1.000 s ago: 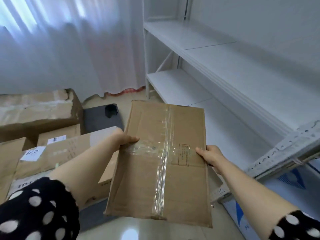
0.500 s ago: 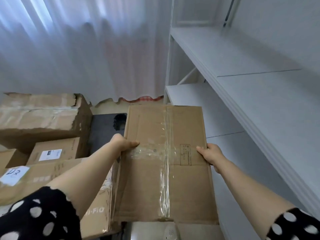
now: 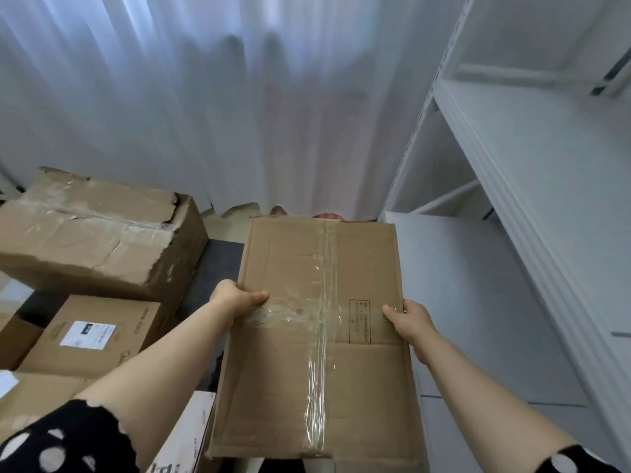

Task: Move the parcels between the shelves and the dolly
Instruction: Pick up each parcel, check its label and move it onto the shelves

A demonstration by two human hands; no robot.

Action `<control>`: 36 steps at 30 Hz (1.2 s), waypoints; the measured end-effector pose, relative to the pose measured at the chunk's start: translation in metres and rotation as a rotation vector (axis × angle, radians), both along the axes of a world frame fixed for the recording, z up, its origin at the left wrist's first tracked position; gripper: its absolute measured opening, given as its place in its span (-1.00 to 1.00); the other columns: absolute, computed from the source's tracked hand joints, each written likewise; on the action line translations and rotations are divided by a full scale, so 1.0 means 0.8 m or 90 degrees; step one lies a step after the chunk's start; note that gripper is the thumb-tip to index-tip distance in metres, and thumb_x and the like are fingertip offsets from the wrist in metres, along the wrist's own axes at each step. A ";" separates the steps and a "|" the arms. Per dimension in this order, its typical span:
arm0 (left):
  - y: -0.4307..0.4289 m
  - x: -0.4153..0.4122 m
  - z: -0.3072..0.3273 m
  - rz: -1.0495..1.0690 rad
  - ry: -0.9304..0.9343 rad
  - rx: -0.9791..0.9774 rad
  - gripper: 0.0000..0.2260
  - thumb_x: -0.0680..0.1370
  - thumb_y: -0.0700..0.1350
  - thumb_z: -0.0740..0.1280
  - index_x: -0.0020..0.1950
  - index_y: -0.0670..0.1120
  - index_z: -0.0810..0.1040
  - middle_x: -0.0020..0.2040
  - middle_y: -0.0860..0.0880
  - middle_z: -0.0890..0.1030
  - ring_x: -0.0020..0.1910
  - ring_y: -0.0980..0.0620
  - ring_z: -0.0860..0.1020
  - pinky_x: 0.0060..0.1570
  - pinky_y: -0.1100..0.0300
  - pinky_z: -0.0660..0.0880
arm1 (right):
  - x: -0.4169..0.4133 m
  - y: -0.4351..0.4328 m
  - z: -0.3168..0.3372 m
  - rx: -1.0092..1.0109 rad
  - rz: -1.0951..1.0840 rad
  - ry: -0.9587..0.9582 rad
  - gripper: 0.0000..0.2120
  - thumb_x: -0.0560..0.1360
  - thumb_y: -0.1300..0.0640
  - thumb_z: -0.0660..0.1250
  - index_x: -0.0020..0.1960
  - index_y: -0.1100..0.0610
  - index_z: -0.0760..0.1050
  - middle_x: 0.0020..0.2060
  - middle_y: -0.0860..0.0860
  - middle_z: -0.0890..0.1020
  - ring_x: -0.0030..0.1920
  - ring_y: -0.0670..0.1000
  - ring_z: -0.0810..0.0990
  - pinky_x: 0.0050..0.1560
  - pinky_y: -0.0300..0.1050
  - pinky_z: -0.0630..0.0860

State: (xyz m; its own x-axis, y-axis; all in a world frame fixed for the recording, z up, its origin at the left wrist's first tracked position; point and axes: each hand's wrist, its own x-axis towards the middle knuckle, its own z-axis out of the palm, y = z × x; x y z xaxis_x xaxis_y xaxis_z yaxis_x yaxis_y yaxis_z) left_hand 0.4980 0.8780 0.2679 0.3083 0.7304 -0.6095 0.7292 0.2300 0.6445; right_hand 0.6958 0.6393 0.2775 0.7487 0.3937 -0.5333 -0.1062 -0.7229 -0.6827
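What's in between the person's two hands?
A taped cardboard parcel: the left hand grips its left edge, the right hand its right edge, seen in the head view.

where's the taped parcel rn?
Head view, centre: the taped parcel is held between the left hand and right hand, with the white shelves to its right and stacked boxes to its left.

You hold a flat brown parcel [image 3: 317,336] by its two long edges, clear tape down its middle, just beside the white shelves [image 3: 512,268]. To your left, more parcels [image 3: 92,247] sit stacked.
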 end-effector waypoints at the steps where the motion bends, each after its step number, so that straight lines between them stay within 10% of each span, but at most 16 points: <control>1: 0.022 0.015 -0.006 0.007 0.005 -0.002 -0.46 0.36 0.00 0.56 0.20 -0.24 0.50 0.09 -0.15 0.59 0.05 -0.13 0.58 -0.04 0.08 0.52 | 0.017 0.025 -0.006 -0.006 0.008 0.002 -0.64 0.54 0.06 0.29 0.21 0.29 0.46 0.15 0.15 0.57 0.15 0.14 0.53 0.22 0.03 0.46; 16: 0.262 0.142 -0.156 0.278 0.058 -0.028 -0.42 0.44 0.08 0.47 0.30 -0.26 0.47 0.17 -0.20 0.58 0.12 -0.22 0.55 0.16 -0.08 0.51 | 0.209 0.361 -0.161 -0.049 0.164 0.046 -0.66 0.56 0.12 0.29 0.28 0.24 0.45 0.21 0.14 0.57 0.22 0.14 0.52 0.24 -0.06 0.42; 36: 0.388 0.129 -0.379 0.578 0.088 -0.161 -0.41 0.48 0.02 0.44 0.36 -0.27 0.35 0.27 -0.21 0.48 0.23 -0.22 0.47 -0.02 0.04 0.41 | 0.209 0.664 -0.404 -0.135 0.373 0.021 -0.68 0.54 0.23 0.24 0.29 0.22 0.42 0.18 0.20 0.56 0.22 0.19 0.51 0.26 -0.03 0.41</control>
